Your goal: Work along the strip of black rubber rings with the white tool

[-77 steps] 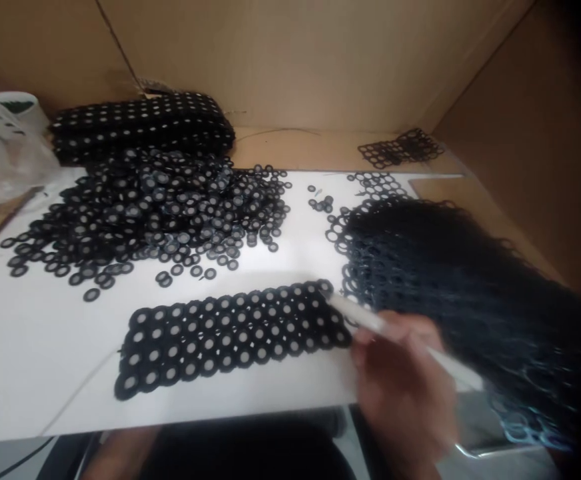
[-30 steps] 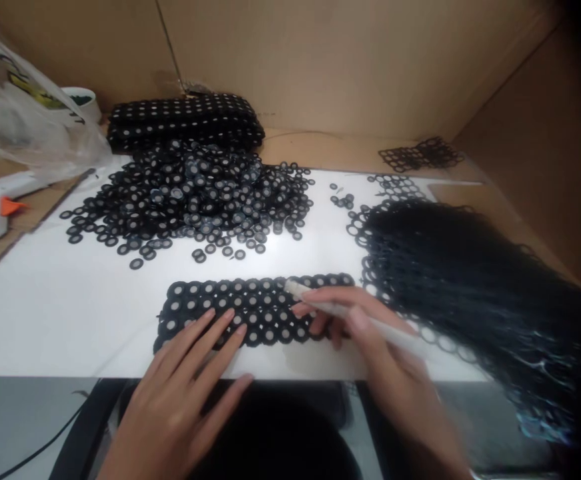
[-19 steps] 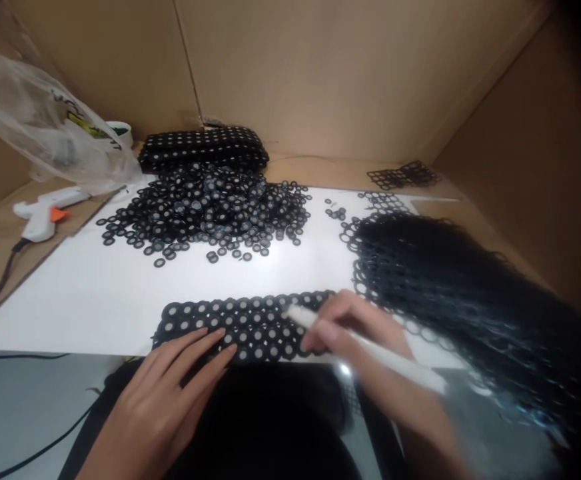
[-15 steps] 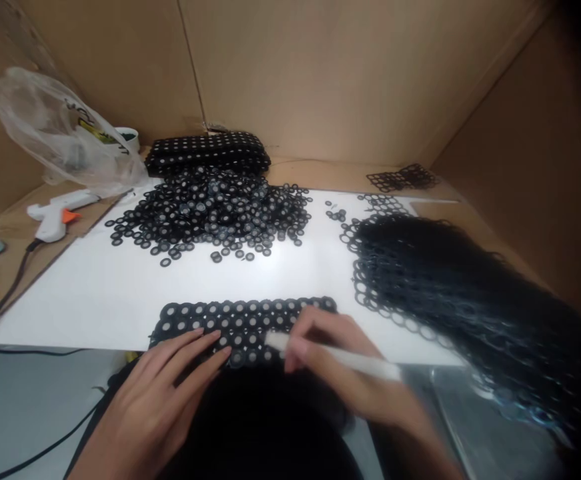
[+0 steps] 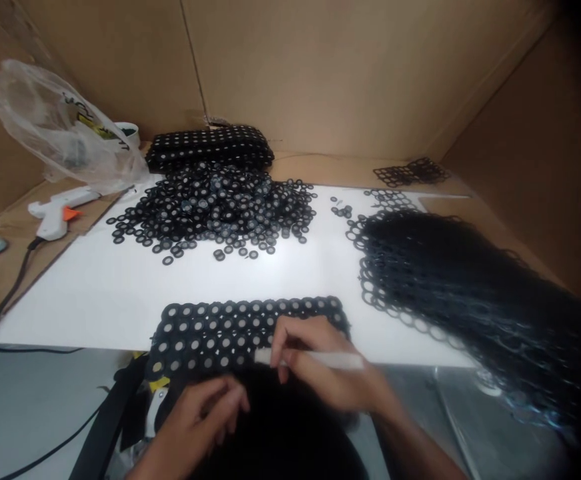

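A black sheet of joined rings with pale round centres (image 5: 198,327) lies at the front edge of the white board. My right hand (image 5: 315,360) grips a white pen-like tool (image 5: 338,361), its blunt end pointing left over the sheet's lower rows. My left hand (image 5: 203,417) hovers just below the sheet's front edge, fingers curled in toward the thumb. Whatever sits between those fingertips, if anything, is too small to make out. Beyond the sheet spreads a heap of loose black rings with pale centres (image 5: 220,207).
Right of the sheet is a large pile of black ring netting (image 5: 435,267) on the white board (image 5: 85,287). Behind the loose rings stand stacked dotted black sheets (image 5: 210,147). At left are a white glue gun (image 5: 53,217) with a cord, a plastic bag (image 5: 45,127) and a white tub (image 5: 129,133).
My left hand has lifted off the sheet and drawn back, its fingers now curled. My right hand has shifted slightly left and down with the white tool.
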The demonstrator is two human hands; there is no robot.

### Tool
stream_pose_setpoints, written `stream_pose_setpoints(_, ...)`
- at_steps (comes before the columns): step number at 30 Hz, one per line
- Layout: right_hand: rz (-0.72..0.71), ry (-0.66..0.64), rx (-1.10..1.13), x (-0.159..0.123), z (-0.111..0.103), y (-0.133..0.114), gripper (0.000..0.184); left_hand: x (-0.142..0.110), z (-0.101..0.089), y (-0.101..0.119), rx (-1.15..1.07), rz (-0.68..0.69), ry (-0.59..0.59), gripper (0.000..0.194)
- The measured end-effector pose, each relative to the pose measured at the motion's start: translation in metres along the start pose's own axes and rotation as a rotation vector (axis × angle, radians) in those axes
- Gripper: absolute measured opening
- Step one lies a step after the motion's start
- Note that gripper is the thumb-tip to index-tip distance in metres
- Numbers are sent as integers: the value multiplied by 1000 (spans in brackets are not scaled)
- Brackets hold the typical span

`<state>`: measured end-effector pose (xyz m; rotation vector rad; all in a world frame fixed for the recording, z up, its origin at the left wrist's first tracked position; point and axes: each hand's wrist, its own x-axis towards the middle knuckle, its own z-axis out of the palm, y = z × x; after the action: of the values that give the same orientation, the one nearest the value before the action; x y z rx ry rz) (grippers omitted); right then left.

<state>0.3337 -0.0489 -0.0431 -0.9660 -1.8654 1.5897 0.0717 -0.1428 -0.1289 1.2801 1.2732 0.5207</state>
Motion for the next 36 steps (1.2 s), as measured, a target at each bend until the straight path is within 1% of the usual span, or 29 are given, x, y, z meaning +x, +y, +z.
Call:
stream_pose_setpoints(2,-1,-7,-23,0,0,0,20,4,7,-5,-251,-103,67,62)
stream_pose_setpoints(3,-3,-8,-28,0,0,0,20,5,10,-6,-336,-133,109,65)
stream_pose_setpoints(4,-5,-6,-32,0,0,1,20,6,12,-5,-389,-152,148,67)
stream_pose_setpoints(6,-11,0,-38,0,1,1,20,9,16,-2,-426,-164,204,68)
stream_pose_setpoints(10,-20,-4,-56,0,1,1,20,11,17,8,-373,-171,269,69)
stream_pose_setpoints(15,-18,-2,-122,1,2,-1,20,5,12,23,-223,-142,281,68)
stream_pose_setpoints(19,-28,14,-183,2,7,-3,19,2,10,33,-118,-115,297,65)
stream_pose_setpoints(25,-84,31,-297,2,16,-6,16,3,10,26,-56,-50,309,63)
stream_pose_setpoints(31,-84,28,-215,4,13,-1,19,8,7,22,-48,-113,309,69)
stream_pose_setpoints(33,-93,26,-189,4,12,0,21,6,5,25,-14,-134,289,74)
stream_pose_setpoints(35,-107,30,-172,4,11,0,21,-2,3,29,26,-153,207,79)
stream_pose_setpoints(36,-113,31,-165,4,11,0,21,-8,2,33,48,-139,156,79)
